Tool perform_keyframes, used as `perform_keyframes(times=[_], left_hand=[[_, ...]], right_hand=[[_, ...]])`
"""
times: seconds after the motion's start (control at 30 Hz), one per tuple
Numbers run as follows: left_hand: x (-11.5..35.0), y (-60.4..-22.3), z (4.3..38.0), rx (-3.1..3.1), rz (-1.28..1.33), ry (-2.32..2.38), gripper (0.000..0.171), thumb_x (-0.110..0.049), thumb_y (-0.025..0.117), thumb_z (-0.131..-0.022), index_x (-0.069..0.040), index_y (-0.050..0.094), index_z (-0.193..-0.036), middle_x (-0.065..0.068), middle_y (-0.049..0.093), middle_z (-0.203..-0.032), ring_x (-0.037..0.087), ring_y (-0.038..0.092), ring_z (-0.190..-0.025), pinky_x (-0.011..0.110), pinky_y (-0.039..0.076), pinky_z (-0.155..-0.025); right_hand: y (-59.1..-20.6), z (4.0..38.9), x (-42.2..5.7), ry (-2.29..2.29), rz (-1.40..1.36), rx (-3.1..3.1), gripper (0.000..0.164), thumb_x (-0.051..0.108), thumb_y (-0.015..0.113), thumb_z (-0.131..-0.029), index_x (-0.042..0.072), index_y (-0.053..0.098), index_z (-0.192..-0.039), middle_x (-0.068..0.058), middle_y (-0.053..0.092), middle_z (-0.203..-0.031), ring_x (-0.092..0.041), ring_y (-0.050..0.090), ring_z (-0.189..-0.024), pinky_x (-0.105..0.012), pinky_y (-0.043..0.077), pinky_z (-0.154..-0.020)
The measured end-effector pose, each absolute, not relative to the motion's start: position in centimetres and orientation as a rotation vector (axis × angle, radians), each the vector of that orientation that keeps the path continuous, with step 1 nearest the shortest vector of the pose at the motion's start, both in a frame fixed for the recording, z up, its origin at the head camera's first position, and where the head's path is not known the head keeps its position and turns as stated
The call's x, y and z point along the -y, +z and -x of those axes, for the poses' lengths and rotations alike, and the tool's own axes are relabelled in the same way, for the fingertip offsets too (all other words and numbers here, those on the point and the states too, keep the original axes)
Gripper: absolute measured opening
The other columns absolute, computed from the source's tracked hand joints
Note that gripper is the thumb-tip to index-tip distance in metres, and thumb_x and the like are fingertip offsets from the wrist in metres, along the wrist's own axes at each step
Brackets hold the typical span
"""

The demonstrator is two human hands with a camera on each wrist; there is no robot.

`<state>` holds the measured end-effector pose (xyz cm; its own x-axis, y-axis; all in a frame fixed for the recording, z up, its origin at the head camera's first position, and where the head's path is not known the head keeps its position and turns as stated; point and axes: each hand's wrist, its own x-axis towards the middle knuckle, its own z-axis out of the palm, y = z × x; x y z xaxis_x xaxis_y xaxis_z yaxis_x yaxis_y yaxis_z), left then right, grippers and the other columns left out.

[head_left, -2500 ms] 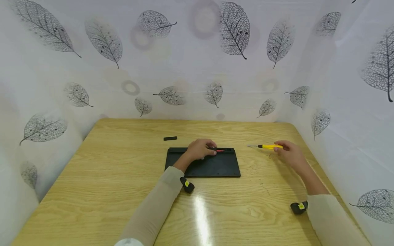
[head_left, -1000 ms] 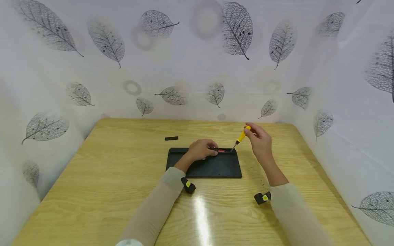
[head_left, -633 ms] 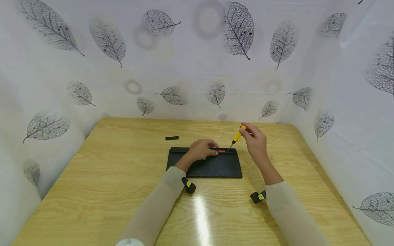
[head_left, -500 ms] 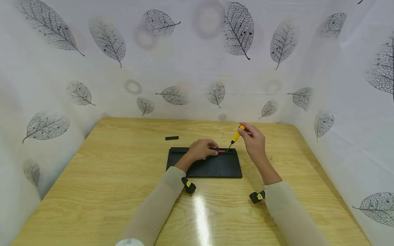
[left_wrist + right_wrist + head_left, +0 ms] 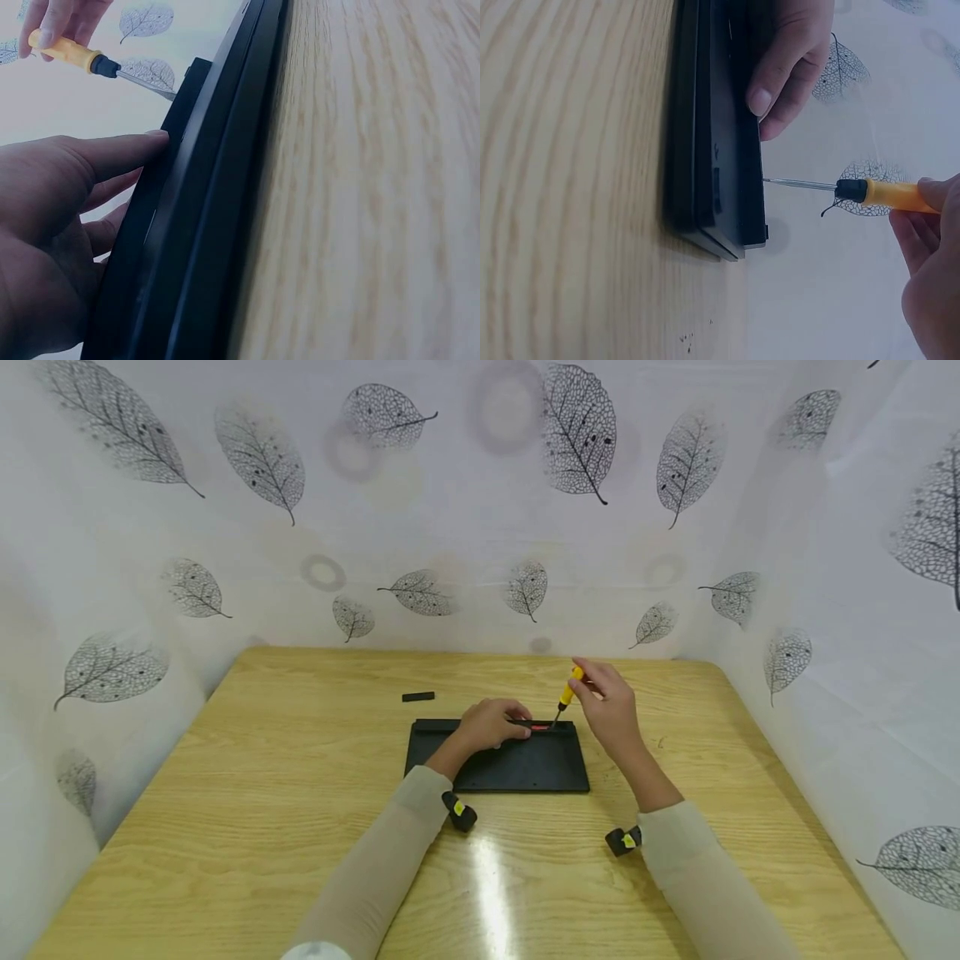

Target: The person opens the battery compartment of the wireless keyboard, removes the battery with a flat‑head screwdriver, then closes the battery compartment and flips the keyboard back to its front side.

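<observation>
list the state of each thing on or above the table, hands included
black panel: flat on the table
slot in the panel's far ridge: open, something red showing inside
yellow screwdriver: tilted, handle up, tip at the slot
black strip: lying on the table, apart from the panel
left hand: gripping the panel's ridge
right hand: pinching the screwdriver's handle

Right hand [image 5: 615, 720] moving from frame right toward centre. Yellow screwdriver [image 5: 567, 694] swinging from near level to steep; tip shifting left to upper edge of black panel [image 5: 525, 766], nearing red part [image 5: 539, 727].
</observation>
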<state>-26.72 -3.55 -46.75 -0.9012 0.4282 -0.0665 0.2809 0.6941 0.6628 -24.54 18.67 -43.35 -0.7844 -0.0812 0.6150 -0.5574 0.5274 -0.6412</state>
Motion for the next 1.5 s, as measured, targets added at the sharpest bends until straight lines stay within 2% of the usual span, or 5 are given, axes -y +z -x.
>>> perform_keyframes(times=[0.2, 0.43, 0.8, 1.4, 1.5], left_hand=[[3.6, -46.9, 26.9, -2.689, -0.574, 1.005, 0.029, -0.039, 0.072, -0.094, -0.028, 0.071, -0.121, -0.005, 0.07, -0.124, 0.017, 0.067, -0.109, 0.04, 0.049, -0.093], [3.6, -46.9, 26.9, -2.684, -0.576, 1.007, 0.03, -0.039, 0.072, -0.093, -0.027, 0.071, -0.121, -0.004, 0.071, -0.124, 0.017, 0.068, -0.107, 0.04, 0.05, -0.092], [3.5, -47.1, 27.1, -2.706, -0.58, 0.988, 0.03, -0.04, 0.073, -0.093, -0.029, 0.071, -0.12, -0.005, 0.071, -0.123, 0.017, 0.067, -0.107, 0.04, 0.05, -0.091], [3.5, -47.6, 27.4, -2.721, -0.602, 0.97, 0.029, -0.041, 0.072, -0.093, -0.029, 0.071, -0.12, -0.005, 0.07, -0.12, 0.017, 0.067, -0.104, 0.039, 0.051, -0.087], [3.5, -47.5, 27.3, -2.716, -0.596, 0.975, 0.029, -0.041, 0.072, -0.093, -0.029, 0.071, -0.12, -0.005, 0.07, -0.12, 0.016, 0.066, -0.104, 0.039, 0.05, -0.088]], right_hand=[[-43.2, 24.4, -18.3, 1.083, -0.557, 2.232, 0.038, 0.006, 0.072, -0.093, 0.003, 0.067, -0.131, -0.016, 0.066, -0.111, -0.026, 0.066, -0.095, -0.007, 0.045, -0.085], [-43.1, 24.4, -17.9, 0.977, -0.603, 2.214, 0.037, 0.006, 0.072, -0.092, 0.002, 0.068, -0.129, -0.016, 0.066, -0.11, -0.025, 0.065, -0.091, -0.023, 0.049, -0.076], [-43.3, 24.3, -18.0, 1.004, -0.567, 2.251, 0.036, 0.007, 0.07, -0.095, 0.001, 0.066, -0.13, -0.016, 0.064, -0.112, -0.026, 0.065, -0.094, -0.036, 0.054, -0.082], [-43.1, 24.2, -16.7, 1.091, -0.457, 2.36, 0.037, 0.01, 0.068, -0.097, 0.006, 0.065, -0.133, -0.016, 0.068, -0.113, -0.029, 0.069, -0.096, -0.041, 0.06, -0.08], [-43.4, 24.4, -17.6, 1.213, -0.314, 2.352, 0.037, 0.017, 0.066, -0.1, 0.008, 0.063, -0.135, -0.015, 0.069, -0.114, -0.027, 0.067, -0.097, -0.032, 0.06, -0.08]])
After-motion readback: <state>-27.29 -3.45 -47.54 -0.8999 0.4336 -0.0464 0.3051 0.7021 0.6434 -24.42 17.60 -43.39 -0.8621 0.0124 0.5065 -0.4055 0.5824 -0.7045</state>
